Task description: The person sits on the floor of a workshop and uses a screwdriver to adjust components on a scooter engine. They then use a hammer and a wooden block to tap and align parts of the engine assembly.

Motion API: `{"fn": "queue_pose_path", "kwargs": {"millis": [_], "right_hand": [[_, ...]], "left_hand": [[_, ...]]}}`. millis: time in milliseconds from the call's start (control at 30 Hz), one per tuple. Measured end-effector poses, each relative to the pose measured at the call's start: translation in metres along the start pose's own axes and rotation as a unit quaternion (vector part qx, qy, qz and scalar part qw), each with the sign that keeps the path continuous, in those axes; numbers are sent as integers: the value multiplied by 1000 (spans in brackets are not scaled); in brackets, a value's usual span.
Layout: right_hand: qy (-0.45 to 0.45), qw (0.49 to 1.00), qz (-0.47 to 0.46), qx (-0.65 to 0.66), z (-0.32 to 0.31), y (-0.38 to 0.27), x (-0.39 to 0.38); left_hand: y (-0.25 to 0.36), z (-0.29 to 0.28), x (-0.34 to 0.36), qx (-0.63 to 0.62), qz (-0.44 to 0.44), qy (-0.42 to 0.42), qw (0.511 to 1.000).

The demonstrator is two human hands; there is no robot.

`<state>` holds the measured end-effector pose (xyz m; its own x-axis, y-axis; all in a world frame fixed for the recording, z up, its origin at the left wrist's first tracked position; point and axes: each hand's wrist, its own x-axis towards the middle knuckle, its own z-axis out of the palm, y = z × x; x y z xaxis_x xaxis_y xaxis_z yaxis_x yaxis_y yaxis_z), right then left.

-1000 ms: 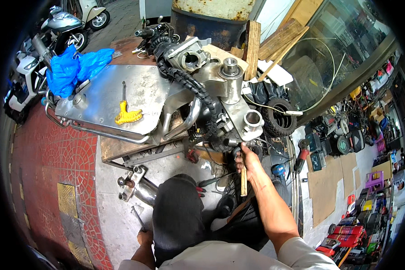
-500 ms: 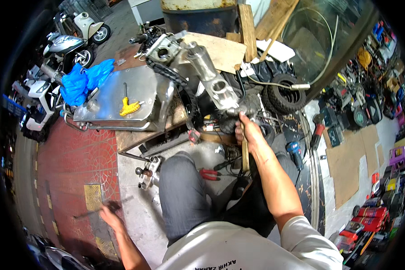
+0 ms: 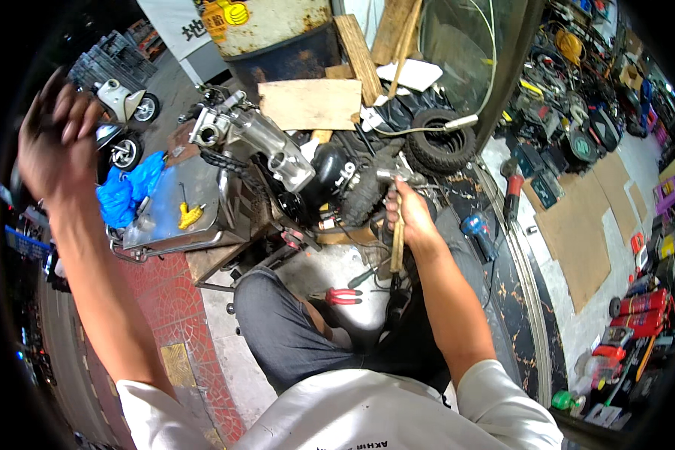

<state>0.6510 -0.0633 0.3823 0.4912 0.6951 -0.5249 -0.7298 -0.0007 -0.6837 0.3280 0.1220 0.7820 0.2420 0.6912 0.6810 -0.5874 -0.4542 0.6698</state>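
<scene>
My right hand (image 3: 410, 214) grips the wooden handle of a hammer (image 3: 396, 247), whose metal head (image 3: 388, 174) is beside a black tire (image 3: 358, 199) in the middle. My left hand (image 3: 58, 139) is raised at the upper left, fingers curled round something dark that is hard to make out. Beyond the tire lies a silver metal cylinder assembly (image 3: 277, 161) with a dark cable bundle. A metal plate (image 3: 154, 229) carries a yellow-handled tool (image 3: 190, 216). Red-handled pliers (image 3: 343, 296) lie on the floor by my knee.
Blue plastic bags (image 3: 118, 195) sit at the left. Wood boards (image 3: 307, 105) lean by a rusty drum (image 3: 277, 34). Two stacked tires (image 3: 439, 142) stand at the back right. A blue power tool (image 3: 478, 238), an angle grinder (image 3: 513, 191), cardboard (image 3: 577, 247) and heaped tools lie at the right. Scooters (image 3: 127, 105) are at upper left.
My left hand has swung from low beside my knee up to the upper left. My right hand stays on the hammer; its head is slightly higher. The view has shifted.
</scene>
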Motion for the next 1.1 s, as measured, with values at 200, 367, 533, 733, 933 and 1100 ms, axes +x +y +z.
{"fn": "queue_pose_path", "kwargs": {"millis": [200,367,533,733,933,1100], "right_hand": [[44,999,-18,9,-32,-30,-5],[-43,990,-125,-53,-74,-87,-31],[73,809,-266,-518,-181,-84,-61],[180,563,-43,-805,-314,52,-97],[237,605,-29,-760,-378,168,-124],[319,633,-75,-702,-397,185,-126]], "left_hand": [[-69,58,13,-22,-122,-51,991],[-81,0,13,354,-159,-29,921],[-124,-45,4,469,-128,-57,872],[-175,-13,-8,556,-25,-122,822],[-222,-33,13,554,-31,-140,820],[-231,-26,16,541,-96,-105,829]]}}
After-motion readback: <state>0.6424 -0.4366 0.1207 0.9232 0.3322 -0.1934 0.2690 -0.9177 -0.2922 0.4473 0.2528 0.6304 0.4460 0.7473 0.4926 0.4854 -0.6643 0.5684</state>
